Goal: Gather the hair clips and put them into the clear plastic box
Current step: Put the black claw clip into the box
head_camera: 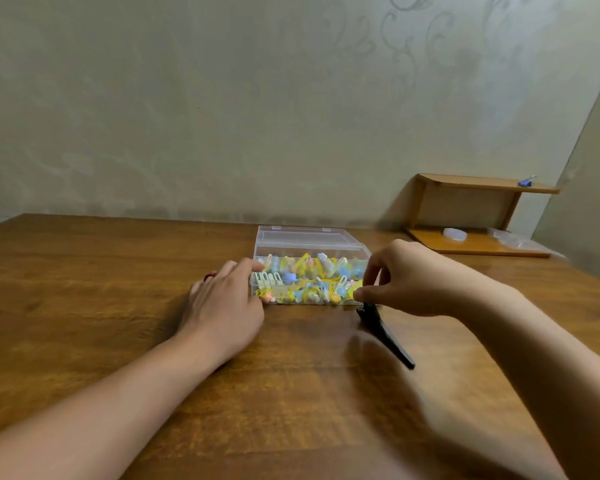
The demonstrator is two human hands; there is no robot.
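Note:
The clear plastic box (326, 247) stands in the middle of the wooden table with its lid folded back behind it. Several small hair clips (309, 280) in yellow, blue and pink fill it. My left hand (222, 306) rests on the table with its fingertips touching the box's left wall. At the box's front right corner, my right hand (409, 278) has its thumb and fingers curled together and pinches the top end of a long black hair clip (387, 336). That clip slants down toward me, its far tip near the table.
A small wooden shelf (471, 183) stands at the back right against the wall, with a blue binder clip (525, 182) on top. On its base lie a round white object (455, 234) and a clear plastic bag (513, 239). The patterned wall runs close behind the table.

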